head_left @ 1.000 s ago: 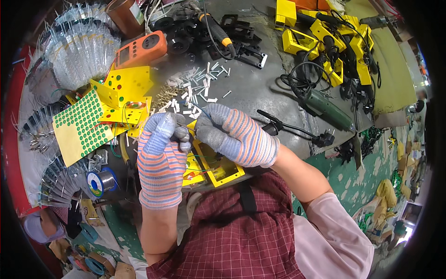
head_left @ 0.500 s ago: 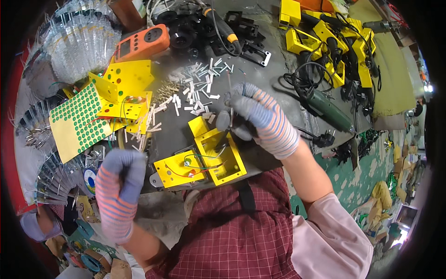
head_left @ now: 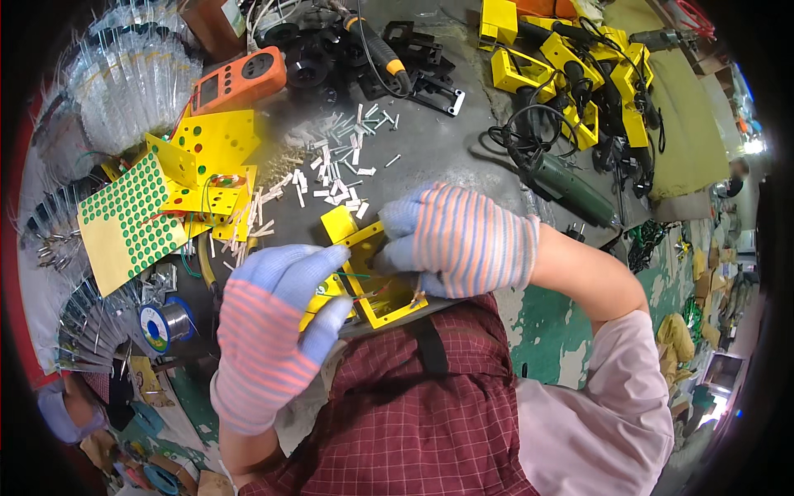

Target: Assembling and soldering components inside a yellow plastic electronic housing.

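A yellow open-topped box [head_left: 399, 316] sits at the near edge of the table. Wires run from it to a small yellow panel [head_left: 329, 289] on its left, mostly covered by my left hand [head_left: 277, 326]. That hand, in a striped glove, has its thumb and fingers around the panel. My right hand [head_left: 463, 240], gloved alike, reaches over the box's right side with fingers curled down into it. What those fingertips hold is hidden. Bare wire ends [head_left: 419, 295] show below the right hand.
Beyond the box lie loose screws and white sleeves [head_left: 351, 157]. Yellow panels [head_left: 219, 136], a sheet of green round stickers [head_left: 132, 215] and a solder spool [head_left: 167, 324] are left. An orange meter [head_left: 240, 80] stands behind; a green corded tool [head_left: 571, 190] lies right.
My left hand has moved right and onto the yellow panel. My right hand has come down over the box; the dark screwdriver-like tool near it is no longer visible. The view has shifted slightly.
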The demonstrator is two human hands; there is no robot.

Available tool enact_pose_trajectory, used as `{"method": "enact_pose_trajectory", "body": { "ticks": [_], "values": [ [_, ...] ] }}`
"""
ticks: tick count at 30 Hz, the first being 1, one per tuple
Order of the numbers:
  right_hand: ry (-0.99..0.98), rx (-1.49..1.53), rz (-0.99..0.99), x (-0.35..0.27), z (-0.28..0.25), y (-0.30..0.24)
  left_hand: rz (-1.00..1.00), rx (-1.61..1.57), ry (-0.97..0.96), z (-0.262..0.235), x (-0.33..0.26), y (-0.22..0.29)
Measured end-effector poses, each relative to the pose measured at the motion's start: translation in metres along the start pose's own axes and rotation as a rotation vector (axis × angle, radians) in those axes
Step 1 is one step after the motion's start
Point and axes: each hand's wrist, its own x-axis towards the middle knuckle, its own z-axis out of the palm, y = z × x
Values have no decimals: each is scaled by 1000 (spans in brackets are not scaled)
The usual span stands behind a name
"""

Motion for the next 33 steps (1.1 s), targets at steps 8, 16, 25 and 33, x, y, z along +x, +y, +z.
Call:
{"method": "enact_pose_trajectory", "body": {
  "ticks": [8, 16, 25, 33],
  "values": [
    [-120, -321, 38, 15, 15, -17, -266, -178, -46, 25, -11, -22],
    [-71, -222, 126, 14, 9, -19, -708, -961, 165, 43, -23, -21],
    [211, 351, 188, 1, 24, 8, -460, -736, 207, 67, -15, -32],
    [339, 734, 460, 8, 44, -5, -323, -473, 243, 77, -19, -25]
  ]
}}
